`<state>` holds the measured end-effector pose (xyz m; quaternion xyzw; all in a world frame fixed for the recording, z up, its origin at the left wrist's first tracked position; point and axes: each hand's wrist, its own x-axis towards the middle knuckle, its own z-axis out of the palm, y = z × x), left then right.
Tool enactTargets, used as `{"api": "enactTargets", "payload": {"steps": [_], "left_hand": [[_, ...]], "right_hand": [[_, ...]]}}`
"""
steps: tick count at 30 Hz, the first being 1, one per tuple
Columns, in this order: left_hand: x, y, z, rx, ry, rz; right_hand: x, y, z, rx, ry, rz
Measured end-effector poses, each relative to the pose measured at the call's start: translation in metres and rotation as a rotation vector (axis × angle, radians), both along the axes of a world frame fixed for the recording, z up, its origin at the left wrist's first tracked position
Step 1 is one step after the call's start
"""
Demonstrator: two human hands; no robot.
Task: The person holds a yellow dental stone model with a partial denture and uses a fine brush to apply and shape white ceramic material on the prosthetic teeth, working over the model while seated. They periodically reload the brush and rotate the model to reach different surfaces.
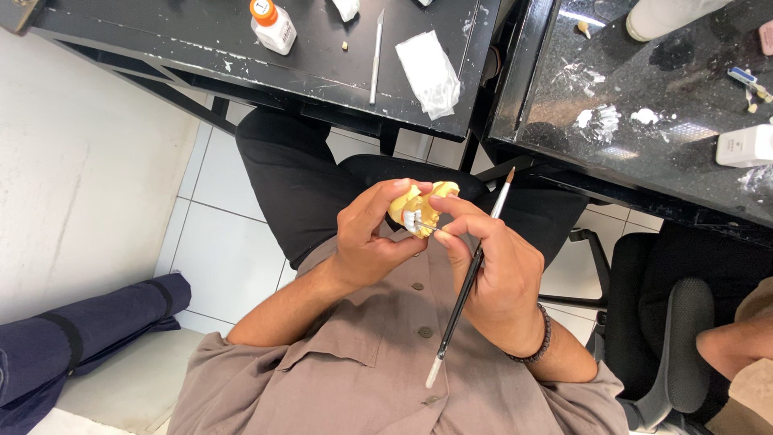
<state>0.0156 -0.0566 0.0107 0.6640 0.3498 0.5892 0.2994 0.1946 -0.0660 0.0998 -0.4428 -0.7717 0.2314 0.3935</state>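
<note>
My left hand (366, 242) holds a small yellow dental model (420, 205) with white teeth, up over my lap. My right hand (495, 270), with a dark bead bracelet on its wrist, pinches a thin metal tip (427, 228) that touches the white part of the model. The same hand also carries a long black-handled brush (467, 282); its bristle end points up toward the tables and its pale end points down at my shirt. Both hands are close together, fingers meeting at the model.
A black table (201, 40) ahead holds a white bottle with an orange cap (272, 26), a slim metal blade tool (376, 56) and a crumpled white bag (429, 72). A second black table (644, 161) is spattered white. Another person's arm (737, 342) rests by an office chair (684, 346). A rolled navy bag (80, 338) lies on the floor.
</note>
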Motion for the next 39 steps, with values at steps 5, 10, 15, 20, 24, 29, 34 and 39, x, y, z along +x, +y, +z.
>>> {"api": "enactTargets", "payload": {"steps": [5,10,15,20,24,29,34,39], "left_hand": [[0.0009,0.0003,0.0006,0.010,-0.002,0.014],[0.0011,0.0008,0.0015,0.025,0.003,0.030],[0.0018,0.0016,0.0008,0.027,-0.012,0.028],[-0.0002,0.0030,-0.0008,0.050,0.022,0.050],[-0.0001,0.0027,-0.0012,0.044,0.026,0.071],[-0.0007,0.0022,-0.0013,0.039,0.019,0.082],[-0.0035,0.0012,-0.0009,0.041,0.059,0.073],[-0.0027,0.0004,-0.0003,0.023,0.081,0.120]], "right_hand": [[-0.0020,0.0006,-0.0004,0.024,-0.016,-0.011],[-0.0031,0.0005,-0.0007,0.067,-0.053,-0.021],[-0.0029,0.0009,-0.0007,0.073,-0.070,-0.021],[-0.0041,0.0016,-0.0007,0.060,-0.084,-0.017],[-0.0056,0.0014,0.0009,0.092,-0.081,0.012],[-0.0078,0.0021,0.0018,0.105,-0.103,0.016],[-0.0070,0.0050,0.0013,0.114,-0.106,0.012],[-0.0067,0.0060,0.0015,0.142,-0.153,0.003]]}}
